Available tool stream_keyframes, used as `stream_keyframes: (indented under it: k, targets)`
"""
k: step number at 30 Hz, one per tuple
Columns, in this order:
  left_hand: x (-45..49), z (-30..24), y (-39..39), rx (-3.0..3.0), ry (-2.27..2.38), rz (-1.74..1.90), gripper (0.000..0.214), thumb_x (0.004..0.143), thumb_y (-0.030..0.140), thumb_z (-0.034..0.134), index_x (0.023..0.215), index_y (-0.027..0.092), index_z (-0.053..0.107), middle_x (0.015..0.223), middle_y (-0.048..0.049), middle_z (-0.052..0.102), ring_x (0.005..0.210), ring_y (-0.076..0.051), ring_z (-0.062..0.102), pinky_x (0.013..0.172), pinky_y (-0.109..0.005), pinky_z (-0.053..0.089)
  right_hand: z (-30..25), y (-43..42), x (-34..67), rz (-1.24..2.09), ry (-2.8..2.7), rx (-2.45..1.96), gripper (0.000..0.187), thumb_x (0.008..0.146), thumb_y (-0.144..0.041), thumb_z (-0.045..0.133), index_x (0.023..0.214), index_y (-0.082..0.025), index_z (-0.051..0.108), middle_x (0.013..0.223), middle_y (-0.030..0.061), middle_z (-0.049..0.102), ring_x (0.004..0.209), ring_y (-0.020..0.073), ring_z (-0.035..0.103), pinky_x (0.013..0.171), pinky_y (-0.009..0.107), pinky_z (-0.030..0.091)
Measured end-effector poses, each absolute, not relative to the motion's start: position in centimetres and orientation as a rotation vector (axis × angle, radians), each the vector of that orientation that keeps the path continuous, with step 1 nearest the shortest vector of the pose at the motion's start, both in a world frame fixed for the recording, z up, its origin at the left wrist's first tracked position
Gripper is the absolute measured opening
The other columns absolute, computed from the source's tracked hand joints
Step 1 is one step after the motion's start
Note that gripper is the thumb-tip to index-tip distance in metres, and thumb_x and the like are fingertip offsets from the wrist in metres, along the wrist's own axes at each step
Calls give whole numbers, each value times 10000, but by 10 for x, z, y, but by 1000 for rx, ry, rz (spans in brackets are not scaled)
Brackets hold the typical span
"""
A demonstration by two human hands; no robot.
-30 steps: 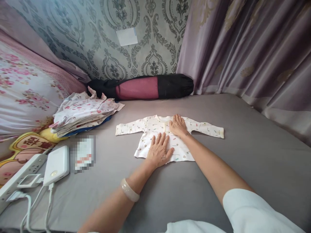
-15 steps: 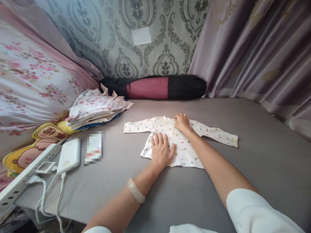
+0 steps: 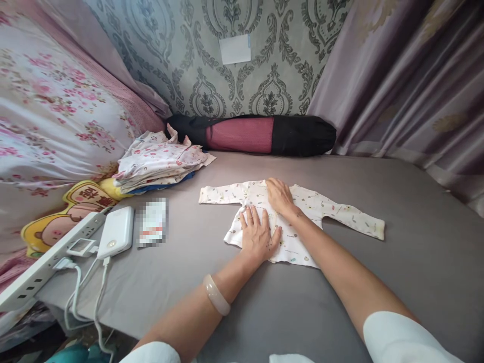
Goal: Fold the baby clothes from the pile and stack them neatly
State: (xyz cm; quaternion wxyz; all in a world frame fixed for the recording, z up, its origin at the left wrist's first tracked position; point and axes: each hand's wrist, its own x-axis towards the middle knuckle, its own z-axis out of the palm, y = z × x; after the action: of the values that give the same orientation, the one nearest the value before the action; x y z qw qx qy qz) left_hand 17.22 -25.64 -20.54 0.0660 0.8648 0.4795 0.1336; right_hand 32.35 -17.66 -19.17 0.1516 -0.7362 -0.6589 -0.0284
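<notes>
A small white baby shirt with a scattered print lies on the grey sheet, both long sleeves stretched out to the sides. My left hand rests flat on the lower front of the shirt, fingers spread, a pale bangle on its wrist. At the neckline, my right hand has its fingers bent down and closed on the shirt's front edge by the collar. Its fingertips are partly hidden behind the back of the hand.
A pile of folded clothes sits at the back left. Nearer are a white power bank, a power strip with cables and a blurred packet. A long black and pink bag lies along the patterned wall.
My right hand has moved left across the neckline, from the right side of the collar to its middle. My left hand stays flat on the shirt. The view has shifted slightly.
</notes>
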Motion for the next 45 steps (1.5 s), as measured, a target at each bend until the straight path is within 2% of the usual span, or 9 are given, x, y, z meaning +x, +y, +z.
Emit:
stream_keyframes:
  k: [4,12,15,17,21,25,31,39,45]
  targets:
    - [172,-207,-255,2611,1447,407,756,927,602,307,1468,74,352,1540,-249,304,1450,-436,177,1147,-643,144,-205,-171,308,59,-1981,-2146,542,1007,-337,255,1471,-83,373,1562,107,328,1447,237,226,1180,405,152]
    - [166,-201,-246,2580,1418,431,771,897,664,355,1355,52,455,1488,-256,391,1421,-401,281,1137,-575,249,-202,-174,313,103,-1866,-2082,481,993,-244,255,1416,-137,458,1511,90,421,1399,193,342,1169,355,209]
    - [149,-191,-227,2551,1269,514,483,969,496,339,1188,134,571,1277,-168,601,1248,-285,508,1066,-437,393,-197,-194,301,128,-1912,-2059,499,960,-177,286,1428,-98,439,1528,105,392,1427,195,295,1188,363,158]
    - [133,-185,-209,2550,1204,604,335,985,307,322,1137,172,588,1178,-116,630,1098,-213,573,982,-357,452,-196,-211,287,150,-1962,-2024,512,951,-163,286,1437,-82,424,1537,111,373,1445,194,258,1195,361,134]
    - [107,-179,-175,2701,1351,591,296,868,132,446,1102,198,616,1144,-114,594,1062,-261,515,942,-405,434,-195,-238,254,274,-2007,-2001,554,977,-273,293,1485,-59,348,1571,142,294,1464,229,212,1188,369,159]
    - [102,-180,-154,2817,1371,417,278,892,138,424,1047,181,651,1044,-125,622,1006,-271,510,906,-401,404,-197,-248,233,304,-1932,-2081,635,998,-392,259,1517,-27,268,1583,170,242,1472,280,178,1192,427,131]
    - [110,-185,-141,2869,1461,383,315,943,173,356,996,180,666,1026,-133,652,1007,-288,508,857,-401,379,-202,-254,225,110,-1918,-2090,611,993,-503,285,1518,-195,337,1584,137,265,1461,308,203,1177,483,106]
    - [118,-182,-140,2716,1584,359,302,885,139,391,1049,176,642,1088,-129,656,1034,-286,540,868,-407,374,-202,-253,223,176,-1899,-2079,590,980,-497,327,1503,-227,369,1593,105,250,1470,303,177,1180,501,105]
    - [138,-178,-182,2752,1320,574,422,857,119,378,1242,182,538,1280,-130,588,1175,-280,518,949,-420,407,-189,-257,248,335,-1808,-1930,568,941,-233,307,1483,-68,342,1541,133,361,1431,181,292,1176,338,216]
